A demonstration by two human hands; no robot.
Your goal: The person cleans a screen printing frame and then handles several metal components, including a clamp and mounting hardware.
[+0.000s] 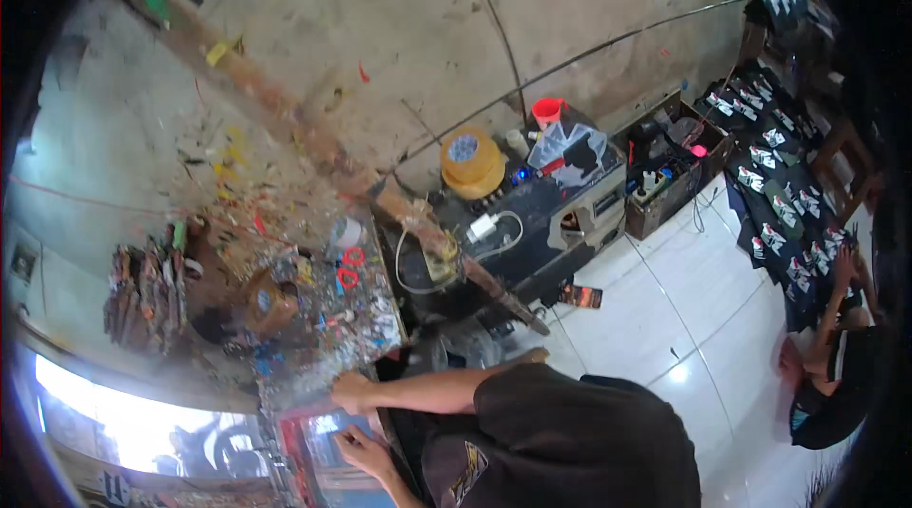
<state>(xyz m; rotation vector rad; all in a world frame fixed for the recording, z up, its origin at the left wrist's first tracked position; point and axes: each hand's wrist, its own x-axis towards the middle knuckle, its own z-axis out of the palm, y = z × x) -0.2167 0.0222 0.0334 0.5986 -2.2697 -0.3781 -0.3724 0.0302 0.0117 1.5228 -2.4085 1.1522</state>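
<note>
Frame with red edges and a pale bluish pane is seen at the lower end of the cluttered table, by 2 hands. At the frame's upper right corner the right hand is placed, its fingers curled inward; whether the edge is pinched cannot be told. Over the frame's pane the left hand is held, its fingers partly bent; whether anything is gripped or touched by them cannot be told. Above the frame, room is taken up by scraps and 2 red rings. Right of the frame, room is bounded by a dark shirt; farther right, open tiled floor is seen.
</note>
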